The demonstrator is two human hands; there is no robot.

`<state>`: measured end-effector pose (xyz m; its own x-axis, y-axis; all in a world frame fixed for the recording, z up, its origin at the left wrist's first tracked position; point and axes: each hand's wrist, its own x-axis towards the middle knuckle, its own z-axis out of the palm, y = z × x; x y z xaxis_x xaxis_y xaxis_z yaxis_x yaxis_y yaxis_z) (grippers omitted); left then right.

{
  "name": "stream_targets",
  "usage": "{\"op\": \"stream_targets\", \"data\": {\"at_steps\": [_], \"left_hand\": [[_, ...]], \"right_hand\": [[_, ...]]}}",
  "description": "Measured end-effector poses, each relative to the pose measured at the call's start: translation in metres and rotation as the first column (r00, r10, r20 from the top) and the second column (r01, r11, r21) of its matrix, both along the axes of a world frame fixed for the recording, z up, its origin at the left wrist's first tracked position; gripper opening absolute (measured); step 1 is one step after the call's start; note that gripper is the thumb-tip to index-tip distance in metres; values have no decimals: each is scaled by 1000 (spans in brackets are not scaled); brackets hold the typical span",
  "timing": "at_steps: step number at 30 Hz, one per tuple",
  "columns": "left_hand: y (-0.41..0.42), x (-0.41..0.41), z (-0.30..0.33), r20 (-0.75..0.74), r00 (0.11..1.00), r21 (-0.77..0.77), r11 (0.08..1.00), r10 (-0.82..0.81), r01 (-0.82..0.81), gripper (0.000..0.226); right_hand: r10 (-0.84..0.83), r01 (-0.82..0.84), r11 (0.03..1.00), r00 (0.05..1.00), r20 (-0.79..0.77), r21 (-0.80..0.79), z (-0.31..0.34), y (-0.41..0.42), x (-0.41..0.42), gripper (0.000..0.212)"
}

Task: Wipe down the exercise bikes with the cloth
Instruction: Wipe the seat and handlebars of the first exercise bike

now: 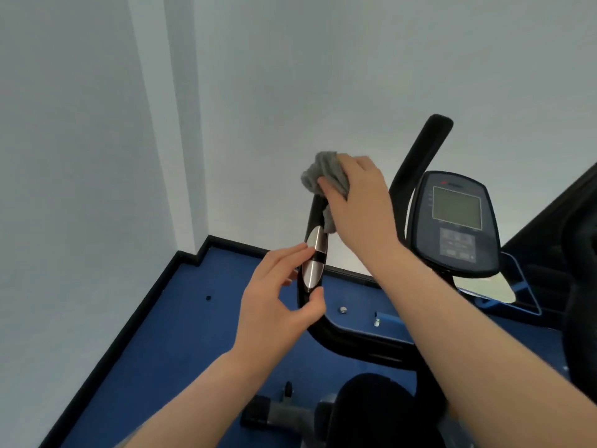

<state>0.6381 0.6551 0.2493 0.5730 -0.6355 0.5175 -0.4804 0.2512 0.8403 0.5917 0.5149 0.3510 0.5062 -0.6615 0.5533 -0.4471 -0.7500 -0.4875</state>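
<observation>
Loosely curled, the left hand (pixel 274 295) is pinched around the handlebar (pixel 311 270) beside its silver sensor plates; higher up, a grey cloth (pixel 323 176) is gripped against it by the right hand (pixel 361 202).

Both forearms reach forward; right hand (pixel 358 195) curled in a grip, left hand (pixel 277 292) pinching.
</observation>
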Motion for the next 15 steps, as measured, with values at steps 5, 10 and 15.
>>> {"op": "stream_targets", "data": {"at_steps": [5, 10, 15], "left_hand": [[-1, 1, -1, 4, 1000, 9, 1000, -7, 7, 51], [-1, 0, -1, 3, 1000, -7, 1000, -7, 8, 51], [-3, 0, -3, 1, 1000, -18, 1000, 8, -8, 50]], "right_hand": [[-64, 18, 976, 977, 204, 219, 4, -4, -2, 4], [-86, 26, 969, 968, 235, 247, -18, 18, -16, 9], [-124, 52, 951, 968, 220, 306, -6, 6, -18, 23]]}}
